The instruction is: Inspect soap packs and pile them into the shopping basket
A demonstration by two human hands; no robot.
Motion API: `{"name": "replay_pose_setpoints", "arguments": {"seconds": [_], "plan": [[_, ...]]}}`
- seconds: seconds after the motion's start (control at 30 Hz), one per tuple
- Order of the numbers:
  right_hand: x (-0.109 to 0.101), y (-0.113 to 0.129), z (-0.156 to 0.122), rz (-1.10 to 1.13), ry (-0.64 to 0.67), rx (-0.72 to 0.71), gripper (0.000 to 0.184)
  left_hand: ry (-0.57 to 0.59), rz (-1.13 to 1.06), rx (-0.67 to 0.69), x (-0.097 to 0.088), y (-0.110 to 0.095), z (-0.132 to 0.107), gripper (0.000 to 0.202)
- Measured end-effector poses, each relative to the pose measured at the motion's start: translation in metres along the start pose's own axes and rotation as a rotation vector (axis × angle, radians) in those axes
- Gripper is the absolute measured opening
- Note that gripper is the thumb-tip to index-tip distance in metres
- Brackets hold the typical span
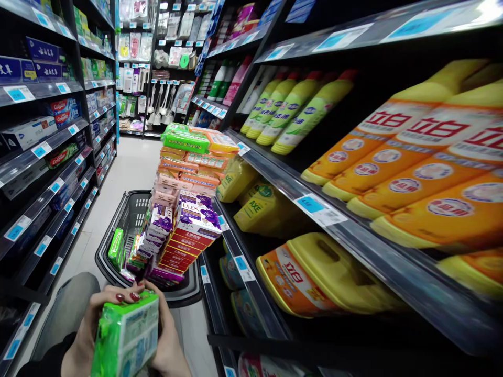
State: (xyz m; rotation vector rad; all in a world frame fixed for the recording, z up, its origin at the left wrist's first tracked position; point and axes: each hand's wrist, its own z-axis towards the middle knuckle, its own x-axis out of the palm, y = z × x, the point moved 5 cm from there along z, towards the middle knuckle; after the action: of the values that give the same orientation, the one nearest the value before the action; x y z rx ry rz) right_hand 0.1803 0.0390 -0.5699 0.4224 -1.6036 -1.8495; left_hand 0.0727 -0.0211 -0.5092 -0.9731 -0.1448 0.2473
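Green packet (129, 335) is low at the near side of a dark basket (102, 268), its bottom end cut off by the frame. Left shelves (23, 228) and right shelves (326, 209) wall in a narrow aisle; bare floor (131, 157) runs ahead, with a strip left of the basket. Stacked boxes and packs (192, 217) rise well above the basket's rim, close against the right shelf edge; whether they touch it, I cannot tell. Inside, the basket's left part has more room. The left hand (84, 327) and right hand (170, 335) are half curled around the packet's opposite sides, gripping it between them, red-nailed fingers over its top. Its long axis runs from lower left to upper right, far end toward the basket, pale label face turned rightward.
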Motion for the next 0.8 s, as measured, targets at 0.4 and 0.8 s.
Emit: {"name": "replay_pose_setpoints", "arguments": {"seconds": [0.4, 0.8], "plan": [[-0.043, 0.03, -0.033, -0.509, -0.017, 0.233, 0.069, 0.437, -0.107, -0.973, -0.036, 0.031, -0.036, 0.077], [-0.042, -0.012, -0.03, -0.49, 0.221, 0.034, 0.096, 0.896, 0.691, -0.945, -0.033, 0.029, -0.013, 0.057]]}}
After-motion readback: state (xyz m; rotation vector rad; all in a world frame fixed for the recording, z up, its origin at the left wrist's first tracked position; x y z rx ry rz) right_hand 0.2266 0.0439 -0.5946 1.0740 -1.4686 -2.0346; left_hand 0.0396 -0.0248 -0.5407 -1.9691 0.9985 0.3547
